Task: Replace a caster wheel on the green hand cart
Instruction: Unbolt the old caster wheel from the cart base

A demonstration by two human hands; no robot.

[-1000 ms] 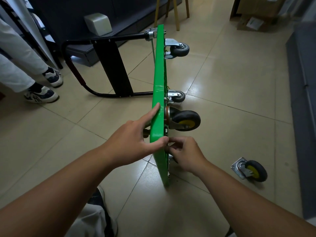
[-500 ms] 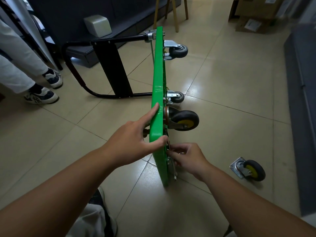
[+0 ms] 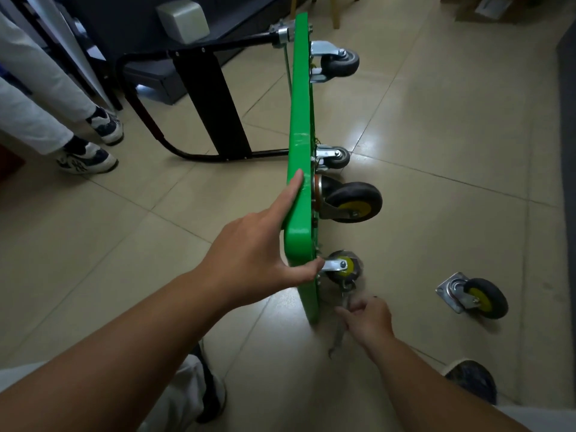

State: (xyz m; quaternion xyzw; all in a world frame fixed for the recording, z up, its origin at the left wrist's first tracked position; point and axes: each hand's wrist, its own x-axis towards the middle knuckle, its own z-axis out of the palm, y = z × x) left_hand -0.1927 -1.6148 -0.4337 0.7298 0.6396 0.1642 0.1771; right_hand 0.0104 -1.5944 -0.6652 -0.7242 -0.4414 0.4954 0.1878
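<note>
1. Firstly, in the head view, the green hand cart (image 3: 300,126) stands on its long edge on the tiled floor (image 3: 436,135). Its underside is turned to the right and its black handle (image 3: 205,98) lies out to the left of it.
2. The left hand (image 3: 258,257) grips the near end of the cart's deck. The index finger lies straight along the upper edge and the thumb reaches over the near corner to the wheel side. The other fingers are hidden behind the deck.
3. The right hand (image 3: 369,319) is low, just beside the near lower corner of the cart on the wheel side. Its fingers are curled round a metal wrench (image 3: 338,335). The upper end of the wrench comes close to the small caster, and its open end points toward the camera.
4. The small caster (image 3: 343,266), with a yellow hub, sits at the cart's underside by the near corner, and the left thumb touches its bracket. It is blurred, so I cannot tell if it is bolted on.
5. Farther along the underside is the big caster (image 3: 355,202), also with a yellow hub. Beyond it are two grey casters (image 3: 338,62).
6. A loose caster (image 3: 473,297) lies on the floor well to the right of the cart, with its mounting plate turned toward the cart.
7. Well to the left of the cart stand another person's sneakers (image 3: 87,160).
</note>
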